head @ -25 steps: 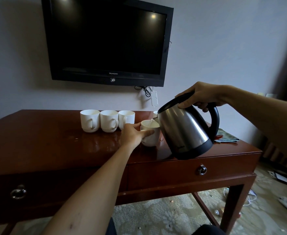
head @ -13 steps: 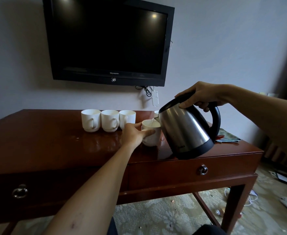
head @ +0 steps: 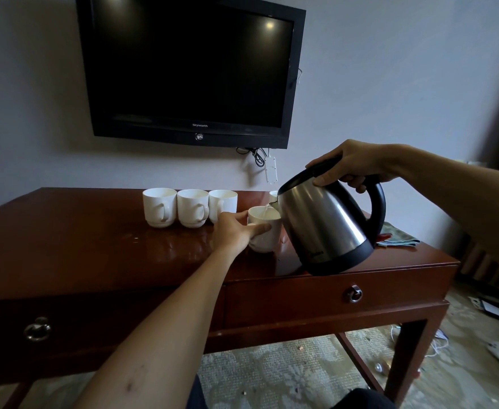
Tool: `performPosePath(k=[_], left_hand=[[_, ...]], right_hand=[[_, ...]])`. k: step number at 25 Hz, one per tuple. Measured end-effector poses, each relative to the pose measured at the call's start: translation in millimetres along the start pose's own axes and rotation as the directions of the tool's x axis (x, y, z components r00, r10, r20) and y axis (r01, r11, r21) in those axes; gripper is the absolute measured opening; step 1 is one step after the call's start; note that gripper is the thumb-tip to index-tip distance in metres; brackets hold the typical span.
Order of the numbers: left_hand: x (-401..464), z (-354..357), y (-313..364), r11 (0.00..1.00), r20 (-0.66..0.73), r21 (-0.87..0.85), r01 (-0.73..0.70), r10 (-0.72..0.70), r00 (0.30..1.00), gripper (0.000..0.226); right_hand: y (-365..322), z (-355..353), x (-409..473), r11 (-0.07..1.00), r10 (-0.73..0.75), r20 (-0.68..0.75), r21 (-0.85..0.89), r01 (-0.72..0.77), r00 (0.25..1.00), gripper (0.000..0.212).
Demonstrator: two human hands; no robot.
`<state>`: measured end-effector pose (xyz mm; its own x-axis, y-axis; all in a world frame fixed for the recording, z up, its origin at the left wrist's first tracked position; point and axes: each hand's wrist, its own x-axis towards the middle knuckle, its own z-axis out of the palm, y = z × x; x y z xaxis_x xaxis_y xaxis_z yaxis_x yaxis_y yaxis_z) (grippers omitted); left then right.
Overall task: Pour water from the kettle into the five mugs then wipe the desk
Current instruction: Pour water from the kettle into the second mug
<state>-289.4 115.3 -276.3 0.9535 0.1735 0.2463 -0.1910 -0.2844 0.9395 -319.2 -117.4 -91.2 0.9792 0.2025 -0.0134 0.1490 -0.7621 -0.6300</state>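
The right hand (head: 357,165) grips the tilted steel kettle (head: 326,219) by its black handle, pouring into a white mug (head: 264,231) mid-desk that the left hand (head: 236,231) wraps. The kettle is probably heavy and slick-sided, so the handle is the safe hold.

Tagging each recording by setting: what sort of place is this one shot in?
Probably a hotel room, though a bedroom at home is possible. A wall-mounted television hangs above a dark wooden desk with drawers, which carries a row of matching white mugs and an electric kettle; patterned carpet covers the floor.
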Motion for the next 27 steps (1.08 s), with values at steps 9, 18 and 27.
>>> performPosePath(k=[9, 18, 27], left_hand=[[-1.1, -0.6, 1.5, 1.000, -0.001, -0.007, 0.001, -0.001, 1.000, 0.067], [-3.7, -0.9, 2.1, 1.000, 0.007, -0.026, -0.010, 0.010, 1.000, 0.062], [-2.6, -0.5, 1.3, 0.999, 0.010, -0.044, -0.006, 0.007, 1.000, 0.066]], right_hand=[[-1.3, 0.6, -1.8, 1.000, 0.006, 0.007, 0.001, -0.006, 1.000, 0.039], [-0.2, -0.1, -0.3, 1.000, 0.009, 0.011, 0.005, -0.009, 1.000, 0.039], [-0.4, 0.6, 0.1, 1.000, 0.006, 0.005, 0.005, -0.007, 1.000, 0.039]])
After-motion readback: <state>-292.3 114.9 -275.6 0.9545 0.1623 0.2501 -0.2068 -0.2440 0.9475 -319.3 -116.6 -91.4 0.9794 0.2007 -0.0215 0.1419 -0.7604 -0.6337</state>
